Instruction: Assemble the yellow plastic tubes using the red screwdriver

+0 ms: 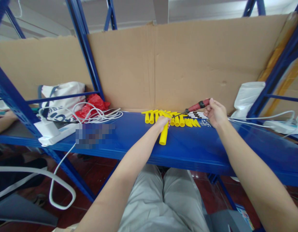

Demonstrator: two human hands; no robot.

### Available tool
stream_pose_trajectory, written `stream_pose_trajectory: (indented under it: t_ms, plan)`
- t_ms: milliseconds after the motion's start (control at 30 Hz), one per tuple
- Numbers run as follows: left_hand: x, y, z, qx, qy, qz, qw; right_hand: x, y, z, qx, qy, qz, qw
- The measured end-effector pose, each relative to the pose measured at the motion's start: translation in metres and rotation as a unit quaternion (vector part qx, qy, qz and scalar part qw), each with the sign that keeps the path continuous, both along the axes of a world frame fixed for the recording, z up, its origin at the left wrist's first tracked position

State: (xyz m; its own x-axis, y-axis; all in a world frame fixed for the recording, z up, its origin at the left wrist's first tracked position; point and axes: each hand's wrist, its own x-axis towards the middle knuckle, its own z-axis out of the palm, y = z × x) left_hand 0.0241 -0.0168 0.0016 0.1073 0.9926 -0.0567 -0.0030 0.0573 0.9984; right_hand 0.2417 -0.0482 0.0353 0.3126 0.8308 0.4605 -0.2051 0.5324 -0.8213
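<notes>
My left hand [163,122] is closed around a yellow tube-shaped part [163,136], whose hollow end points down toward me. In my right hand [216,112] is a screwdriver [199,105] with a red and black handle, gripped at the end of the handle. Its thin shaft slants down to the left and reaches the yellow part by my left fingers; the tip's exact contact is too small to see. Behind, several similar yellow T-shaped parts [147,117] stand in a row. Flat yellow pieces [192,122], black-and-white sticks [197,115] and tiny scattered pieces [206,123] lie to their right.
Cardboard [187,64] backs the blue table [129,135]. Leftward are a power strip [60,133], white cables [107,116], a red plastic bag [93,106] and a white cloth bag [64,100]. A white pouch [247,100] leans at right. Another person's arm [5,119] shows far left.
</notes>
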Motion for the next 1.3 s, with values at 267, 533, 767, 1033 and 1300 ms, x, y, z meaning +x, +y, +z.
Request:
stream_pose_trajectory:
  t_ms: [267, 533, 767, 1033, 1300]
  plan:
    - [0.000, 0.002, -0.001, 0.000, 0.013, 0.004, 1.000, 0.002, 0.003, -0.001, 0.018, -0.009, -0.018, 1.000]
    - [0.000, 0.000, 0.001, 0.001, 0.008, -0.003, 1.000, 0.004, 0.009, -0.005, 0.013, 0.009, -0.036, 0.999]
    - [0.000, -0.001, 0.001, 0.002, 0.010, 0.009, 1.000, -0.002, -0.001, 0.000, 0.010, -0.008, -0.002, 1.000]
    - [0.000, -0.003, 0.002, 0.009, 0.008, 0.004, 1.000, 0.003, 0.007, -0.004, 0.026, -0.018, -0.043, 0.999]
    - [0.001, -0.003, 0.002, 0.013, 0.009, 0.009, 1.000, 0.004, 0.008, -0.006, 0.025, -0.014, -0.035, 0.999]
